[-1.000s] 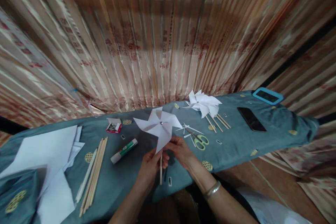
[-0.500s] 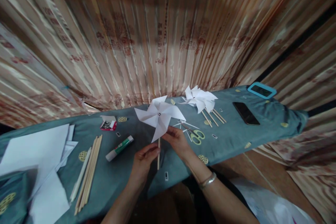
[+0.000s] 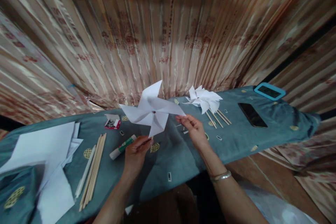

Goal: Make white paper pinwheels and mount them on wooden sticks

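A white paper pinwheel [image 3: 153, 110] with a pin at its centre is held up over the table. My left hand [image 3: 137, 150] is closed around its wooden stick, just beneath the blades. The fingertips of my right hand [image 3: 193, 127] are pinched at the tip of the right-hand blade. Behind my right hand, the scissors are mostly hidden, with only a bit of a green handle showing. A glue stick [image 3: 122, 147] lies just left of my left hand. Farther back, several other white pinwheels [image 3: 204, 98] on sticks lie stacked together.
On the left lie white paper sheets [image 3: 52, 140], a white pen [image 3: 86, 171] and several wooden sticks [image 3: 93, 173]. A small red box of pins [image 3: 112, 122] stands open behind the glue stick. To the right are a black phone [image 3: 252, 114] and a blue-framed device [image 3: 270, 91]. A curtain [image 3: 168, 35] hangs behind the table.
The pinwheel has risen and shifted left, its blades turned and now nearer. My right hand has moved right, from beside the stick to a blade tip, covering the scissors.
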The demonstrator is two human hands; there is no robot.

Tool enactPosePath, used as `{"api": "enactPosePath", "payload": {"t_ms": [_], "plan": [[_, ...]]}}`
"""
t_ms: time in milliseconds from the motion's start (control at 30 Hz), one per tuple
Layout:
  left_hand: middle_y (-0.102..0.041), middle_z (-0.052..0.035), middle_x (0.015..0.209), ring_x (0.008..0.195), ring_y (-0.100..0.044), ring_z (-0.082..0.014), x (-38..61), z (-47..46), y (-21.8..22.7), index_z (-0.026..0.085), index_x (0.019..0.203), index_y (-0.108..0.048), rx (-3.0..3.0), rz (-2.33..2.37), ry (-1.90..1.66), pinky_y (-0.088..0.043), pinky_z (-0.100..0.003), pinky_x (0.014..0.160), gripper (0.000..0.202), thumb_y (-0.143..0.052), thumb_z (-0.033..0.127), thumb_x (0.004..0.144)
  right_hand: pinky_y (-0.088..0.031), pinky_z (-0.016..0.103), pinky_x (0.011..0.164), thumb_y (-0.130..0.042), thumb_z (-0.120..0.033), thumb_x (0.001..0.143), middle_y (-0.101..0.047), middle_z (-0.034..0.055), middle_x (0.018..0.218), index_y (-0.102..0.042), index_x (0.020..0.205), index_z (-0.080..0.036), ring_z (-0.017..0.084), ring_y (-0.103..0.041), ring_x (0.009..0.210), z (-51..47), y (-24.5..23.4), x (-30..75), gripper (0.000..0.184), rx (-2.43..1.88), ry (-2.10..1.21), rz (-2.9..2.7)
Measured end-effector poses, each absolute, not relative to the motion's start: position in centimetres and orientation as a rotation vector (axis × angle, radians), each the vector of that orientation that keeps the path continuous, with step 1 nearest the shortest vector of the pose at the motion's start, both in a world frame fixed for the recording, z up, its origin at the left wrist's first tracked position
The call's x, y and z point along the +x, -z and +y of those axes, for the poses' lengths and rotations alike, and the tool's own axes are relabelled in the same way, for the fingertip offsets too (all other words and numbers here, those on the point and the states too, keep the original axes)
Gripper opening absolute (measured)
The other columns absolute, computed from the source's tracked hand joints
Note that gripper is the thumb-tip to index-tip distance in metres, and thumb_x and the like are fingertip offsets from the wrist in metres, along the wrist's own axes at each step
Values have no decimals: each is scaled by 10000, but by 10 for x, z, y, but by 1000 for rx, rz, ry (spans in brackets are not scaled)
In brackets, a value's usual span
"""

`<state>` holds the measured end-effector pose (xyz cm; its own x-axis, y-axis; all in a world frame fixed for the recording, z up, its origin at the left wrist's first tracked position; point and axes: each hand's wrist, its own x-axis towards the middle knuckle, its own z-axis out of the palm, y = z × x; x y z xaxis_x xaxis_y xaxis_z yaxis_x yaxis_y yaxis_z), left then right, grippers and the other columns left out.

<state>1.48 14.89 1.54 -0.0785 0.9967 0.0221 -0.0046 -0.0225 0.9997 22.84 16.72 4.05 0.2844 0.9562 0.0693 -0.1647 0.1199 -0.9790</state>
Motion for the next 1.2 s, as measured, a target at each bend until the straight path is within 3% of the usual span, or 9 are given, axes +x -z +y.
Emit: {"api": "enactPosePath", "payload": {"t_ms": [200, 333, 500, 600, 767, 900, 1200], "plan": [[-704, -11, 728, 653, -637, -165, 12, 154, -22, 205, 725, -746, 1294, 1311, -1320, -525, -270, 603, 160, -734, 327, 621, -485, 322, 892, -669, -400, 787, -757, 24, 968, -746, 935, -249, 176, -683, 910, 162, -59, 240, 225, -968, -1012, -862], [-705, -8, 758, 690, -641, -165, 10, 157, -23, 229, 744, -758, 1403, 1337, -1306, -516, -269, 651, 137, -720, 321, 649, -467, 378, 966, -641, -449, 835, -747, 32, 1005, -725, 1038, -259, 198, -683, 952, 157, -56, 237, 291, -1014, -931, -952], [-708, -19, 796, 742, -651, -175, 9, 163, -16, 238, 789, -773, 1462, 1328, -1302, -506, -277, 688, 149, -703, 323, 688, -465, 415, 995, -652, -427, 836, -699, 39, 1187, -651, 1202, -298, 215, -663, 1054, 159, -55, 232, 389, -1094, -826, -1019], [-706, -19, 807, 748, -651, -173, 9, 165, -11, 238, 808, -774, 1479, 1312, -1299, -505, -277, 698, 152, -702, 317, 700, -454, 422, 999, -644, -421, 838, -713, 42, 1159, -698, 1126, -274, 223, -656, 1060, 162, -56, 230, 328, -1141, -726, -1058], [-706, -20, 814, 744, -656, -172, 8, 167, -10, 227, 817, -772, 1466, 1315, -1308, -516, -277, 700, 163, -711, 318, 697, -515, 368, 829, -682, -419, 790, -766, 28, 864, -761, 920, -230, 209, -686, 831, 165, -53, 225, 244, -1195, -698, -1031], [-713, -28, 822, 732, -663, -177, 9, 167, -14, 207, 814, -773, 1445, 1321, -1311, -523, -285, 696, 187, -701, 337, 700, -512, 338, 782, -688, -406, 776, -759, 15, 779, -769, 810, -224, 199, -674, 769, 164, -54, 219, 203, -1196, -733, -1035], [-739, -39, 850, 776, -677, -199, 6, 167, -17, 222, 829, -771, 1474, 1341, -1336, -532, -301, 712, 191, -688, 340, 705, -513, 342, 765, -672, -420, 787, -764, 38, 794, -776, 825, -236, 222, -683, 805, 158, -46, 198, 214, -1185, -917, -1106]]}}
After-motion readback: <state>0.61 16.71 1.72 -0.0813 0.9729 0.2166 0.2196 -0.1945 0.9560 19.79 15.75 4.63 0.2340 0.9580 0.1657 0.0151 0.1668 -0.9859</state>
